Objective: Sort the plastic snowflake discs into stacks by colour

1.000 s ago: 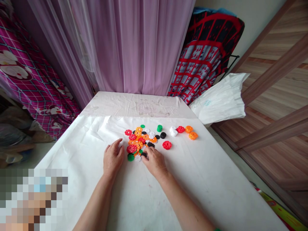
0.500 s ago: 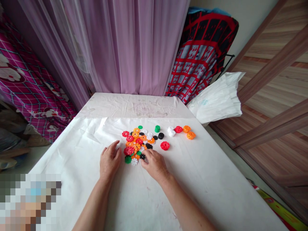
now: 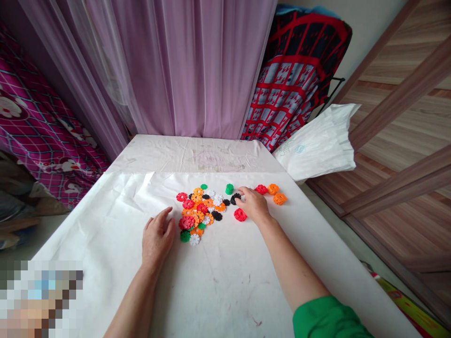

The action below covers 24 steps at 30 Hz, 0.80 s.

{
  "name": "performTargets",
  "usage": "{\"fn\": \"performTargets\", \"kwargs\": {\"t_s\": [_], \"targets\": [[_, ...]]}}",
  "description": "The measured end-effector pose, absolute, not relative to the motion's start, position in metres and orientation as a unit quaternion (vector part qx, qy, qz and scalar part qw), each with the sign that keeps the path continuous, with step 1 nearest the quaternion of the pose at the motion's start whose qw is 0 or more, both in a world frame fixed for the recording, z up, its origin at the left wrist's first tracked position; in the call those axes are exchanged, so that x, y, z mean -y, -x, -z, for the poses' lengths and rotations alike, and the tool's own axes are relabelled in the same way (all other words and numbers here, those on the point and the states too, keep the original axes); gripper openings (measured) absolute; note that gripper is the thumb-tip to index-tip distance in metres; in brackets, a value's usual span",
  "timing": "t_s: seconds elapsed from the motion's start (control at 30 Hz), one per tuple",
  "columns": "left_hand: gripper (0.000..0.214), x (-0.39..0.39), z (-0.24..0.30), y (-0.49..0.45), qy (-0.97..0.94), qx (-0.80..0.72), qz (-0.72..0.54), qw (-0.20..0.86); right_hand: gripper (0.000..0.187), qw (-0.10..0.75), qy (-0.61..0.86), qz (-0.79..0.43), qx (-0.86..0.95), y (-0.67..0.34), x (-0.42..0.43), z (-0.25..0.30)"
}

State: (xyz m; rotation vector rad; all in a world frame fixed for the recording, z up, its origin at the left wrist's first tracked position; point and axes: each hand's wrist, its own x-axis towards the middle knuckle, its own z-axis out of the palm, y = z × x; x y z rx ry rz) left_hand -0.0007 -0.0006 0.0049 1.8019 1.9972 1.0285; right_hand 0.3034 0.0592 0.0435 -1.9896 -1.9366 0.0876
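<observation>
My right hand [image 3: 252, 203] is at the small black stack of snowflake discs [image 3: 235, 199], thumb and fingers closed around a black disc there. My left hand [image 3: 158, 234] rests on the table with its fingers loosely apart and nothing in it. It lies left of a mixed pile of notched plastic snowflake discs [image 3: 197, 213] in red, orange, white, green and black. Around my right hand sit a green stack [image 3: 229, 188], a red stack [image 3: 240, 215], another red stack [image 3: 261, 189] and two orange stacks [image 3: 280, 199]. My right hand hides the white stack.
The table [image 3: 197, 291] wears a white cloth. A white bag [image 3: 317, 141] stands at its right edge, before a chair draped in red patterned cloth [image 3: 292, 80]. Purple curtains [image 3: 197, 70] hang behind. A pixelated patch covers the lower left.
My right hand has moved from the pile's right side up and right to the black stack, and a black disc has left the pile's near edge. My left hand has barely shifted.
</observation>
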Motion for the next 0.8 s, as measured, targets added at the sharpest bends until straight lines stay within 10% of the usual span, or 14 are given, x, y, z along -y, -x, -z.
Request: {"fn": "performTargets", "kwargs": {"t_s": [0.8], "targets": [[0.033, -0.002, 0.002, -0.007, -0.77, -0.534, -0.32, 0.141, 0.034, 0.236, 0.499, -0.068, 0.831, -0.216, 0.019, -0.007]]}}
